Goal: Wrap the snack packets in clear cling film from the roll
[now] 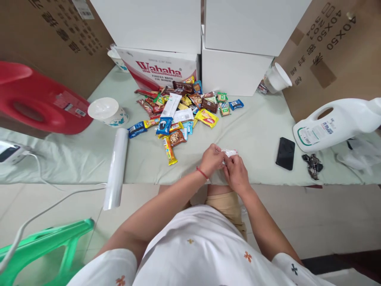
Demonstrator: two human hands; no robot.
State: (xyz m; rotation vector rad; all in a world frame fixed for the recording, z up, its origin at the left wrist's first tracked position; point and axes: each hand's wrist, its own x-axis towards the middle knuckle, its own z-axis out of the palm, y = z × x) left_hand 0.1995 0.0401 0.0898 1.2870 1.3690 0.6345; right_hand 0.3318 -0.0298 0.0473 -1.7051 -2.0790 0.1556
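Observation:
Close to the table's front edge, my left hand [212,159] and my right hand [238,173] meet with fingers pinched together. Between them is a small whitish packet [230,152] with reddish print. Fingers cover most of it, so its kind is unclear. Ahead and to the left spreads a loose pile of wrapped snacks. It includes a yellow snack packet [206,118], a blue cookie packet [164,126], a brown cookie packet [177,138] and an orange-yellow bar [169,151], which lies closest to me.
A Wahaha carton [160,68] and white boxes [235,71] stand behind the pile. Leftward are a paper cup [111,115], a plastic film roll [116,169] overhanging the edge and a red jug [38,99]. Rightward are a black phone [285,153], keys [313,166] and a white jug [330,123].

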